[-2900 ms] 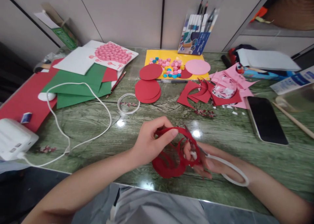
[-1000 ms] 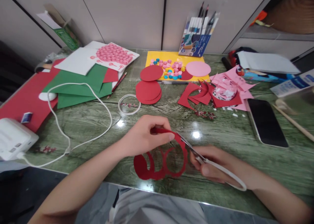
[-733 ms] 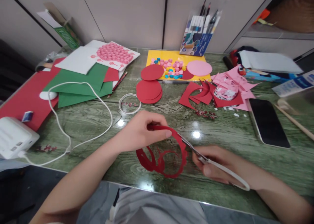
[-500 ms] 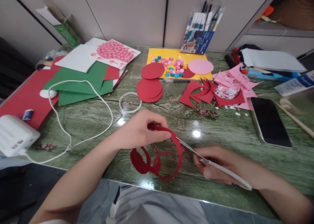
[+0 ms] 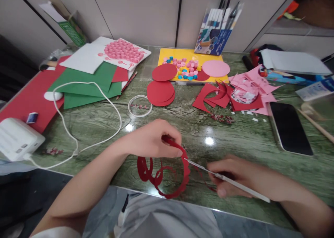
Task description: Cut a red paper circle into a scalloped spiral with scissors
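Observation:
Pinched between thumb and fingers of my left hand (image 5: 156, 139) is a curled red paper strip (image 5: 184, 173) with a scalloped outer edge. Its lower part coils in loops above the table's near edge. My right hand (image 5: 233, 177) grips a pair of scissors (image 5: 221, 177) with white handles, partly hidden by the fingers. The scissor tips meet the strip's edge just below my left thumb. A thin red paper offcut (image 5: 206, 182) hangs or lies beside the right fingers; which of the two I cannot tell.
Red paper circles (image 5: 161, 92) and a white tape ring (image 5: 140, 106) lie beyond my hands. A phone (image 5: 290, 128) and pink paper scraps (image 5: 246, 88) are at right. A white cable (image 5: 118, 112) loops at left from a charger (image 5: 19, 139). Behind stands a pen pack (image 5: 214, 32).
The red strip has turned and shifted slightly left and down in my left hand. The scissor tips sit lower along its edge. The camera view has tilted slightly.

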{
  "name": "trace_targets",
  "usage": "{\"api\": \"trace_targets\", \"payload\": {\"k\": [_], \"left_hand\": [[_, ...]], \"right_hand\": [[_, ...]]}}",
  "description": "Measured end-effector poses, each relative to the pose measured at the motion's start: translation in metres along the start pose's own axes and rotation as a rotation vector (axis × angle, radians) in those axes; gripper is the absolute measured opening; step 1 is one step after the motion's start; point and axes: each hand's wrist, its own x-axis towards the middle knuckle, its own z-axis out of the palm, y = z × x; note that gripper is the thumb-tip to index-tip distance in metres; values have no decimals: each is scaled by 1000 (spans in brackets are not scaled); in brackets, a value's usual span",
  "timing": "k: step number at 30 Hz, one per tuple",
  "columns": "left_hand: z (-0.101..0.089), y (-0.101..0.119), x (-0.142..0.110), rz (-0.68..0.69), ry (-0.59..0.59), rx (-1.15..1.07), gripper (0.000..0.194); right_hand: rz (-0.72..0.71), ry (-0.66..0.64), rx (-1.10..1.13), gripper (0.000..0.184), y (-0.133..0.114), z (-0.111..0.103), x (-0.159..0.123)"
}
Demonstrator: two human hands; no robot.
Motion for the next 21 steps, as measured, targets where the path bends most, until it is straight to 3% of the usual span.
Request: {"api": "trace_targets", "payload": {"k": [12,17,21], "left_hand": [[2,-2,2,7,-70,76,19],[1,-2,1,-22,45,-5,20],[4,-2,2,0,165,-64,21]], "right_hand": [[17,2,-85,37,4,0,1],[54,1,79,40,4,-1,0],[-10,49,168,46,-1,0,1]]}}
